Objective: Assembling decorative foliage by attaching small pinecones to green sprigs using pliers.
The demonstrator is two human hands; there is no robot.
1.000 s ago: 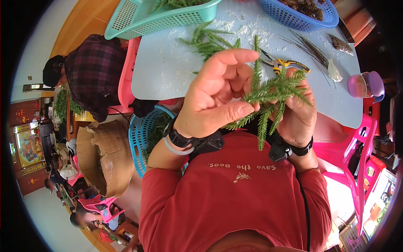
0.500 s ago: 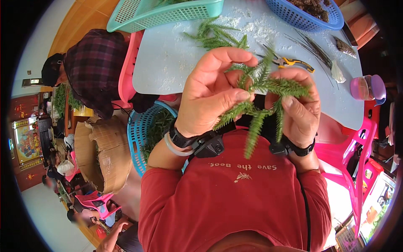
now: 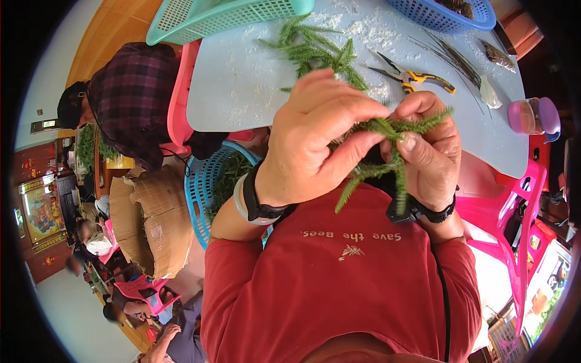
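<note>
Close together in front of my chest, at the table's near edge, both hands work on a green pine sprig (image 3: 400, 176) that looks artificial. My left hand (image 3: 324, 136) has its back up and pinches the sprig near its joint with thumb and fingertips. On the other side, my right hand (image 3: 430, 154) grips it between thumb and bent fingers. Needled twigs stick out to the right and hang below; the middle is partly hidden by my fingers. Beyond my left hand lies a loose pile of similar sprigs (image 3: 315, 48). Pliers (image 3: 407, 74) with yellow and black handles rest past my right hand.
White crumbs dust the table (image 3: 224, 97). A green basket (image 3: 230, 24) and a blue basket (image 3: 445, 23) stand at the far side. Thin dark wires (image 3: 451, 60) and a purple-lidded jar (image 3: 532, 117) are at right. Left are a cardboard box (image 3: 163, 224), a blue basket (image 3: 196, 187) and a seated person (image 3: 136, 97).
My left hand has turned over, back upward, and moved right to meet my right hand. The sprig has turned and its twigs are more covered by my fingers.
</note>
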